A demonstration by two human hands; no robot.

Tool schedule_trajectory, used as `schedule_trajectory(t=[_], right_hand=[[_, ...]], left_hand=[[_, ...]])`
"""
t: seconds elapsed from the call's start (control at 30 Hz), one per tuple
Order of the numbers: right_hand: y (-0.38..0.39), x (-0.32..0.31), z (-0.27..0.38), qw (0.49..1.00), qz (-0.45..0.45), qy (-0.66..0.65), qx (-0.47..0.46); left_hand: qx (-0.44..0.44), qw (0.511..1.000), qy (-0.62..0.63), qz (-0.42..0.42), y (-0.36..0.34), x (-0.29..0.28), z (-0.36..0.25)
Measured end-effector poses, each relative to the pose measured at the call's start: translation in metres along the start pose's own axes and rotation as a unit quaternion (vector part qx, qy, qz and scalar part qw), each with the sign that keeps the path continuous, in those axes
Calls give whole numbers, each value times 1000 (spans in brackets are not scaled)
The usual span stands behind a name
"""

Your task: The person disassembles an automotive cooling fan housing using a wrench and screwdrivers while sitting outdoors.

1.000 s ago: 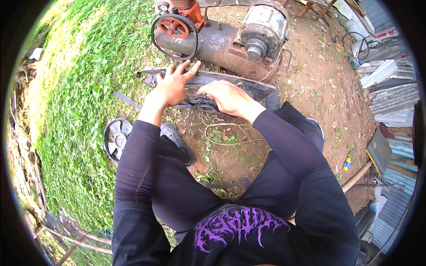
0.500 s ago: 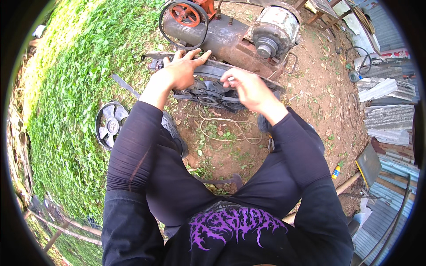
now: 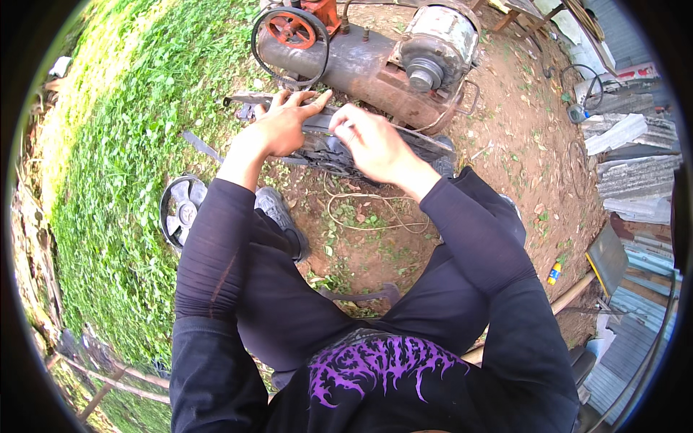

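A dark radiator-and-fan assembly (image 3: 325,155) stands on its long edge in front of me. My left hand (image 3: 280,128) lies over its upper left part, fingers spread. My right hand (image 3: 369,144), fingers curled, is at the middle of the assembly; whatever is between those fingertips is too small to make out. A loose cord (image 3: 386,225) lies below the assembly between my shoes. A detached grey fan in a black ring (image 3: 186,211) and a flat dark strip (image 3: 202,146) lie to the left.
A rusty compressor tank (image 3: 339,61) with orange pump, belt and electric motor (image 3: 433,47) stands beyond. Corrugated sheets (image 3: 635,180) lean along the right. A yellow bottle (image 3: 554,273) and wooden pole (image 3: 577,294) lie at right. Grass (image 3: 115,180) covers the left ground.
My right hand moved up and right along the assembly, then back leftward, its fingers staying curled. My left hand stayed spread on the upper left part. The view shifted slightly.
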State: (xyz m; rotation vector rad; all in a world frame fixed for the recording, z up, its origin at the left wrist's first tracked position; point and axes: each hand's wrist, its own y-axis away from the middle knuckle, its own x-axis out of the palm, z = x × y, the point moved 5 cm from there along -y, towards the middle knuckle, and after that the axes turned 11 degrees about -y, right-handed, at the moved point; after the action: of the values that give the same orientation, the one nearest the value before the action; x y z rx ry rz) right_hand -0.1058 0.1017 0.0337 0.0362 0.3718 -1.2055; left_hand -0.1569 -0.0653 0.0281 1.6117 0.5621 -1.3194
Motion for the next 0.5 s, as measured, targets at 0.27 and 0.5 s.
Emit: schedule_trajectory(t=[0.27,0.5], right_hand=[[-9,2,13,996,68,43,39],[-28,-27,27,974,-164,-146,-49]], left_hand=[[-7,1000,9,-4,1,-7,-4],[-2,1000,12,0,0,-6,-3]])
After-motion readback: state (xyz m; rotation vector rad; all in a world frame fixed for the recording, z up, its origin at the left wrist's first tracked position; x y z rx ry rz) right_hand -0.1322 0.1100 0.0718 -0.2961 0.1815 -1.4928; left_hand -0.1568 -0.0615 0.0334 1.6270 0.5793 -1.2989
